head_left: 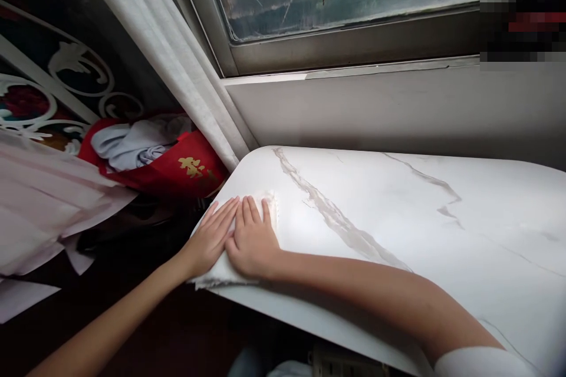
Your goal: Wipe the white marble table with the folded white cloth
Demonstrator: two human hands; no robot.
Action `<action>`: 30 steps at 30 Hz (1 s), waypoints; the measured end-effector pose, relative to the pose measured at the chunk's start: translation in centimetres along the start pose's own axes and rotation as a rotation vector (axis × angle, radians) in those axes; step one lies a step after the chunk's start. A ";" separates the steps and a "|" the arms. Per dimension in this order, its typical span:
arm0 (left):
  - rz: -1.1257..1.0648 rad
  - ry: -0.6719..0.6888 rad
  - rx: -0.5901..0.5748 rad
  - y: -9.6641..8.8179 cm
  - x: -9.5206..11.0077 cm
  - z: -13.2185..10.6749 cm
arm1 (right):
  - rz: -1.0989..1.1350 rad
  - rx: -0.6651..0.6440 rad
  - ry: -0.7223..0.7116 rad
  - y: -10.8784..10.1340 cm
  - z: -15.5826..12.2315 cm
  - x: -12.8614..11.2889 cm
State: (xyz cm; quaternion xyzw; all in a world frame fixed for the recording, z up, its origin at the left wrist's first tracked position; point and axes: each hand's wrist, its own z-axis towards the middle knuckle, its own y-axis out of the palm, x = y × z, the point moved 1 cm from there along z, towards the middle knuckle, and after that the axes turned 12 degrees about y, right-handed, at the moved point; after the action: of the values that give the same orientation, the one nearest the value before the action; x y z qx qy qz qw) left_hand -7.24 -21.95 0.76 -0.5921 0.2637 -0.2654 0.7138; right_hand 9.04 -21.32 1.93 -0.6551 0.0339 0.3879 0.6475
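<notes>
A white cloth [270,205] lies on the left corner of a white marble-patterned table [398,212]. Both my hands press flat on it, side by side. My left hand [212,235] lies at the table's left edge with fingers stretched out. Beside it my right hand [252,238] lies palm down, fingers together and extended, its forearm reaching in from the lower right. The cloth's lower edge [216,280] hangs slightly over the table's front rim.
A window with a grey frame [354,41] sits behind the table above a sill. A white curtain [177,65] hangs at the left. A red bag [177,168] holding grey cloth and pink fabric [39,200] lie left of the table.
</notes>
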 end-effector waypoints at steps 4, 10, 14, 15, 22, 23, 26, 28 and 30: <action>-0.032 -0.057 -0.043 1.5 -5.3 5.6 | -0.061 0.056 0.057 -0.5 6.2 3.3; -0.055 -0.089 -0.078 3.5 -11.6 16.3 | -0.145 0.144 0.198 -2.3 14.6 9.2; -0.062 -0.047 -0.088 4.1 -13.4 20.7 | -0.157 0.259 0.290 -3.1 16.9 11.5; -0.063 -0.042 -0.085 4.2 -13.6 21.2 | -0.160 0.269 0.299 -3.2 17.2 11.7; -0.039 -0.058 -0.049 4.7 -13.0 20.1 | -0.191 0.244 0.279 -3.0 16.4 11.3; -0.031 -0.055 -0.042 4.6 -12.6 19.5 | -0.194 0.232 0.272 -2.9 15.9 11.1; -0.013 -0.036 -0.014 4.2 -10.5 17.3 | -0.187 0.201 0.250 -3.0 13.2 10.0; -0.006 -0.009 0.013 3.8 -8.3 15.3 | -0.165 0.177 0.222 -3.1 10.5 9.1; 0.000 0.024 0.047 3.2 -5.5 13.1 | -0.131 0.142 0.182 -3.3 7.2 8.2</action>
State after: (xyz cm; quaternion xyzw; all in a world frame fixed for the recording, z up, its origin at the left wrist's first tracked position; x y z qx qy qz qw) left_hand -1.93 -8.41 0.00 -0.5721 0.2659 -0.2786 0.7241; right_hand 13.20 -10.75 1.13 -0.6410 0.0769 0.2803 0.7104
